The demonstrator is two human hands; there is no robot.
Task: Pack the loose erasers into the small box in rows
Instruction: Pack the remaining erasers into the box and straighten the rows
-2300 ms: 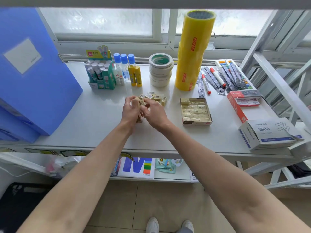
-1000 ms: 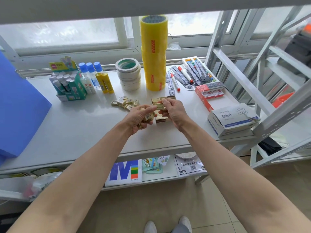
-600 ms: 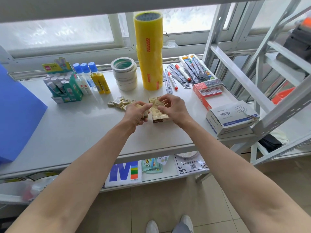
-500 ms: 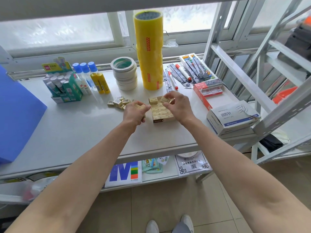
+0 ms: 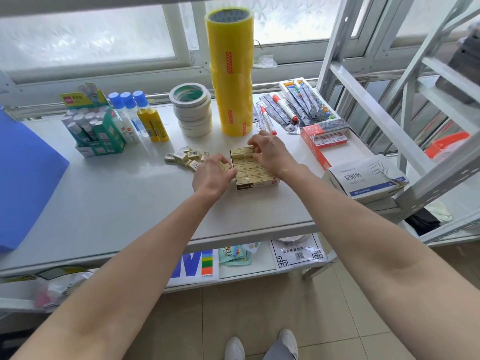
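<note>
You get bright daylight from the window (image 5: 85,42) at twelve o'clock, soft glare on the worktop (image 5: 117,203), edges bowed wide.

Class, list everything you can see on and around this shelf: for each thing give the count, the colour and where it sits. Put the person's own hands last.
small box: one, cream and brown, front centre of the shelf, holding rows of erasers
loose erasers: a small pile, cream, left of the box
yellow tape rolls: one tall stack, behind the box
white tape rolls: one stack, left of the yellow stack
glue bottles: three blue-capped, plus yellow sticks beside them
green display box: one, far left, full of white tubes
red box: one, right of the small box
white paper-clip box: one, right edge
blue folder: one, far left
left hand: holds erasers beside the box
right hand: fingers on an eraser at the box's far end
</note>
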